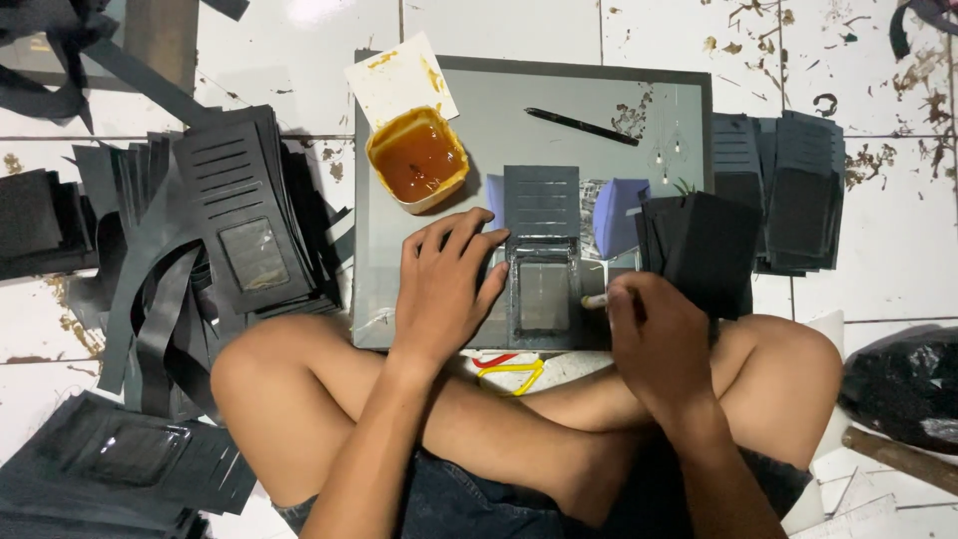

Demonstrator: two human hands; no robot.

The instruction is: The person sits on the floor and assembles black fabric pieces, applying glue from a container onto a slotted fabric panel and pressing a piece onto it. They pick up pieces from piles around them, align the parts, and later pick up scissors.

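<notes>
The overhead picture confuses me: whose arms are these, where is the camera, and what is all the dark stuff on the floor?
There is no machine here. A person sits cross-legged on a white tiled floor, and the one camera is worn on their head, looking straight down, so you see their own knees and both hands.

In front of them lies a grey board used as a work surface. The left hand presses flat on a dark slotted piece with a clear window. The right hand has its grip closed on a small pale-tipped stick, whose tip touches that piece's edge.

Also on the board: a tub of amber liquid, probably glue, and a black pen. Stacks of similar dark pieces lie on both sides.
</notes>
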